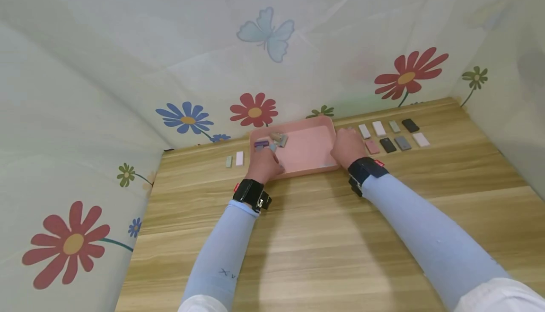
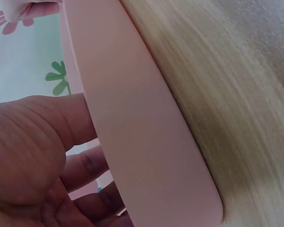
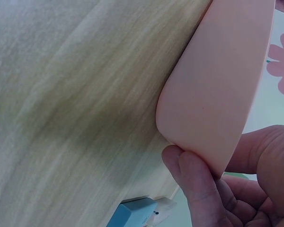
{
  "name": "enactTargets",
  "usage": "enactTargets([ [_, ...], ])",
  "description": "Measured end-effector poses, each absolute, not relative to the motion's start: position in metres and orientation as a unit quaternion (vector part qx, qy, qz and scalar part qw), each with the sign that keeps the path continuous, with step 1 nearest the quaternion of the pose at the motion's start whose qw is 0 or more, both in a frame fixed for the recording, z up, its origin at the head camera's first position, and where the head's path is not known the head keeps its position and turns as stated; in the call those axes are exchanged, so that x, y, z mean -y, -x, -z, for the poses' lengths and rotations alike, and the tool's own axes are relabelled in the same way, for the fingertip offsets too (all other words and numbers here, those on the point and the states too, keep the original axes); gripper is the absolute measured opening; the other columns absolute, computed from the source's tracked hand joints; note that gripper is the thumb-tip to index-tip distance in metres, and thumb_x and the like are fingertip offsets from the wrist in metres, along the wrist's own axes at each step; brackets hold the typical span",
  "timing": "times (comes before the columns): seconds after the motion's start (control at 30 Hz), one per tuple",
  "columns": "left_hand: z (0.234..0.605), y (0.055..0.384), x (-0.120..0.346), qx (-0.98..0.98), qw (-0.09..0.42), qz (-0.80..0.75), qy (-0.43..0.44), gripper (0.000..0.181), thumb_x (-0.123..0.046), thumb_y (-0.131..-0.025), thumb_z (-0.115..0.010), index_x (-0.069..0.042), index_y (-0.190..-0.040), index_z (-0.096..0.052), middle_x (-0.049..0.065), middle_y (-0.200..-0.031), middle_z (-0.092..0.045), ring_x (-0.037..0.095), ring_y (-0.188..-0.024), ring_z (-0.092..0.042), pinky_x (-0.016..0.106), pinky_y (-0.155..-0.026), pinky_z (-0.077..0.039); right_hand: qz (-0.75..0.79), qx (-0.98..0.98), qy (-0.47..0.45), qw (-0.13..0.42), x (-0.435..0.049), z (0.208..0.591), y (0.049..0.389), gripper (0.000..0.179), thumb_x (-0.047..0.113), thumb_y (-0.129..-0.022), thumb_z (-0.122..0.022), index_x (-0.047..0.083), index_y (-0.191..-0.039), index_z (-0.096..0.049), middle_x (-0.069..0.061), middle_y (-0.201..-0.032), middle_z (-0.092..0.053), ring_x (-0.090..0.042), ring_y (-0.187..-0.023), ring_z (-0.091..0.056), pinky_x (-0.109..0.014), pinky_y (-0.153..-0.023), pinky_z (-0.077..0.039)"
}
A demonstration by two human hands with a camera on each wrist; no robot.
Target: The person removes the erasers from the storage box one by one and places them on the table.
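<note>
A shallow pink tray point(image 1: 304, 148) lies on the wooden table against the wall. My right hand point(image 1: 349, 147) grips its right wall, with thumb and fingers on either side in the right wrist view. My left hand point(image 1: 263, 164) reaches over the front wall at the tray's left end. Its fingers point(image 2: 83, 168) are loosely spread, and the tray wall hides the fingertips. Close to them in the tray lie a purple block point(image 1: 261, 144), a light blue piece point(image 1: 273, 147) and a beige and grey piece point(image 1: 279, 138).
Left of the tray stand a green block point(image 1: 229, 161) and a white block point(image 1: 240, 158). To its right several small blocks form two rows, among them a pink block point(image 1: 372, 147) and a black block point(image 1: 410, 125). A flower-printed wall point(image 1: 323, 75) closes off the back.
</note>
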State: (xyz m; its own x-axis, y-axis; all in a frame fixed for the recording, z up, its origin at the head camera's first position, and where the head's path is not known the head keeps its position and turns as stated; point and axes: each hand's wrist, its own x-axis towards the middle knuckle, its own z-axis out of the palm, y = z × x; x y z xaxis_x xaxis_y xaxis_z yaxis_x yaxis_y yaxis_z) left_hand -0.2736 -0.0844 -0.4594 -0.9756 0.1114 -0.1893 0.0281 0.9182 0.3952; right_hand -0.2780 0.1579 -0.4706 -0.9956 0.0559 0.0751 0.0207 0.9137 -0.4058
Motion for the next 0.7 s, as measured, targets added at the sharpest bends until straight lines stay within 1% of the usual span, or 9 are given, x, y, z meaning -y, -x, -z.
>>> enactTargets([
  [0.17, 0.458, 0.274, 0.086, -0.976, 0.085, -0.193, -0.057, 0.011, -0.020, -0.076, -0.074, -0.011, -0.073, -0.067, 0.000, -0.073, -0.063, 0.017, -0.066, -0.056, 0.025, -0.056, -0.041, -0.206, 0.977, 0.019, 0.041, -0.157, 0.469, 0.279, 0.019, 0.010, -0.078, -0.064, -0.007, -0.086, -0.066, -0.022, -0.085, -0.065, -0.035, -0.083, -0.056, -0.045, -0.073, -0.046],
  [0.33, 0.461, 0.273, 0.087, -0.974, 0.083, -0.201, -0.055, 0.010, -0.019, -0.077, -0.074, -0.012, -0.075, -0.067, 0.000, -0.076, -0.063, 0.017, -0.070, -0.057, 0.025, -0.059, -0.043, -0.203, 0.978, 0.015, 0.040, -0.157, 0.469, 0.279, 0.020, 0.010, -0.078, -0.063, -0.008, -0.088, -0.065, -0.023, -0.086, -0.065, -0.037, -0.086, -0.056, -0.046, -0.076, -0.045],
  [0.5, 0.462, 0.273, 0.089, -0.973, 0.080, -0.211, -0.048, 0.010, -0.018, -0.077, -0.074, -0.011, -0.079, -0.067, 0.000, -0.081, -0.063, 0.018, -0.074, -0.057, 0.026, -0.062, -0.045, -0.204, 0.978, 0.016, 0.043, -0.157, 0.471, 0.280, 0.021, 0.009, -0.078, -0.063, -0.008, -0.088, -0.065, -0.024, -0.087, -0.064, -0.038, -0.086, -0.057, -0.047, -0.076, -0.046],
  [0.6, 0.463, 0.273, 0.094, -0.973, 0.062, -0.218, -0.043, 0.008, -0.013, -0.075, -0.073, -0.010, -0.082, -0.069, 0.001, -0.085, -0.063, 0.018, -0.074, -0.056, 0.025, -0.059, -0.044, -0.204, 0.978, 0.016, 0.042, -0.157, 0.471, 0.280, 0.021, 0.010, -0.078, -0.063, -0.008, -0.088, -0.065, -0.024, -0.087, -0.064, -0.037, -0.086, -0.057, -0.047, -0.075, -0.046],
  [0.7, 0.461, 0.273, 0.100, -0.970, 0.039, -0.237, -0.033, 0.012, -0.009, -0.073, -0.071, -0.009, -0.085, -0.069, 0.002, -0.085, -0.063, 0.019, -0.072, -0.056, 0.025, -0.054, -0.043, -0.202, 0.978, 0.016, 0.041, -0.158, 0.471, 0.279, 0.020, 0.010, -0.078, -0.063, -0.008, -0.088, -0.065, -0.023, -0.086, -0.064, -0.036, -0.084, -0.056, -0.046, -0.074, -0.047],
])
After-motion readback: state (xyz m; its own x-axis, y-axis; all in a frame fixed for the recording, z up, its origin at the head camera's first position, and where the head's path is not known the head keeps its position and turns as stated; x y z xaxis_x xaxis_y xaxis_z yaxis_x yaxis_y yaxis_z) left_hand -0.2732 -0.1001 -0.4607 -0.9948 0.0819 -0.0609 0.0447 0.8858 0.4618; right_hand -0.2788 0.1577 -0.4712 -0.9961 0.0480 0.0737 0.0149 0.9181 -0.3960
